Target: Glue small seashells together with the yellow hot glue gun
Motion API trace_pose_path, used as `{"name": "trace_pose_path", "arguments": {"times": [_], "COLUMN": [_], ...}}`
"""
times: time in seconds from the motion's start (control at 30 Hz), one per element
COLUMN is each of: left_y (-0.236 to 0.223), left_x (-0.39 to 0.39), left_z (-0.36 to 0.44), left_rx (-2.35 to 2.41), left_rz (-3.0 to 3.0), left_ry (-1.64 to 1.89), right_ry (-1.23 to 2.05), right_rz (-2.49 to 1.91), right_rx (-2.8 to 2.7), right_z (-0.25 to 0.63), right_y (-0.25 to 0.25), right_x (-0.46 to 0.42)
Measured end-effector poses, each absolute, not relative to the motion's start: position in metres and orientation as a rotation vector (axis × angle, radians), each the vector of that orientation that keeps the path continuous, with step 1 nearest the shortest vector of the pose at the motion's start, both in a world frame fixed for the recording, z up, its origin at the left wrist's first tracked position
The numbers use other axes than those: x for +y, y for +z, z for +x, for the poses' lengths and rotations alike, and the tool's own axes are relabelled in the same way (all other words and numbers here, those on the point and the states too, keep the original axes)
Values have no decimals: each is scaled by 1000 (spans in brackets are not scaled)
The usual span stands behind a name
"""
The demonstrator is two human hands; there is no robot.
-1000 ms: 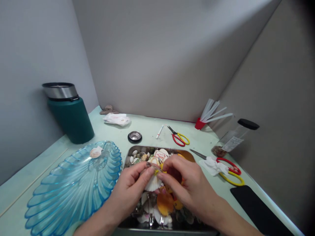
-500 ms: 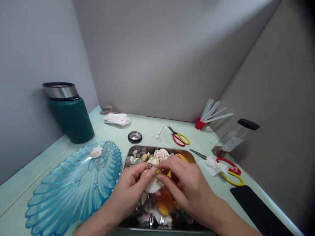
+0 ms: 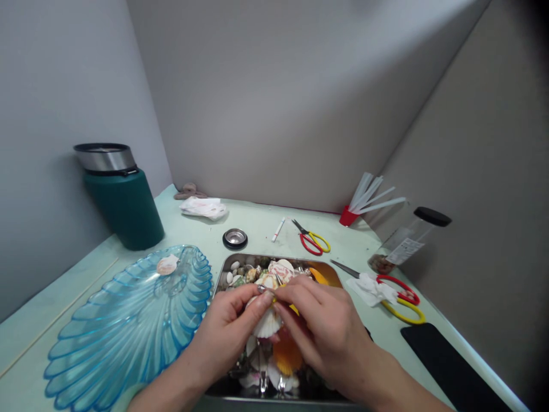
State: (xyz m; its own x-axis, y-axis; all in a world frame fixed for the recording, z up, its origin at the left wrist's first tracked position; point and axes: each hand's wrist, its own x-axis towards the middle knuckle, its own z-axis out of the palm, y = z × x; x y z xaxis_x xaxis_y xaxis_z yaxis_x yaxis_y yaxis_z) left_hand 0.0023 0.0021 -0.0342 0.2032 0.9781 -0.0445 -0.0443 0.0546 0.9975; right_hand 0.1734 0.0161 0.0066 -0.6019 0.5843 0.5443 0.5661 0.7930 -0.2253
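Observation:
Over a metal tray (image 3: 223,264) of seashells, both my hands meet at the fingertips. My left hand (image 3: 229,317) is closed, thumb and forefinger pinching the top of a white scallop shell (image 3: 268,325) that fans downward. Against it, my right hand (image 3: 326,320) is pinched closed at the same spot; a small yellow bit (image 3: 274,299) shows between the fingertips, too small to name. Below lies an orange scallop shell (image 3: 287,357). A pinkish patterned shell (image 3: 281,268) and several white pebbles (image 3: 234,266) sit at the tray's far side. My hands hide the tray's middle.
At left are a blue shell-shaped dish (image 3: 128,326) with a shell on it and a green bottle (image 3: 124,206). Scissors (image 3: 313,237), a round lid (image 3: 235,238) and tissue (image 3: 203,208) lie behind. More scissors (image 3: 403,297), a jar (image 3: 405,243) and a red cup (image 3: 349,216) stand right.
My right hand has shifted slightly and its fingers have drawn closer together at the left fingertips. The left hand and shell are almost unmoved.

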Motion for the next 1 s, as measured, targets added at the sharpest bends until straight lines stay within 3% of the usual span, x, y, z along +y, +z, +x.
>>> {"name": "trace_pose_path", "arguments": {"times": [0.27,1.0], "left_y": [-34,-24], "left_x": [4,4], "left_z": [2,6], "left_rx": [1041,1002], "left_rz": [1226,1029], "left_ry": [1031,1160], "right_ry": [-39,223], "right_rz": [-831,-974], "right_rx": [-2359,-2304], "right_z": [171,175], "right_y": [7,0], "right_x": [16,20]}}
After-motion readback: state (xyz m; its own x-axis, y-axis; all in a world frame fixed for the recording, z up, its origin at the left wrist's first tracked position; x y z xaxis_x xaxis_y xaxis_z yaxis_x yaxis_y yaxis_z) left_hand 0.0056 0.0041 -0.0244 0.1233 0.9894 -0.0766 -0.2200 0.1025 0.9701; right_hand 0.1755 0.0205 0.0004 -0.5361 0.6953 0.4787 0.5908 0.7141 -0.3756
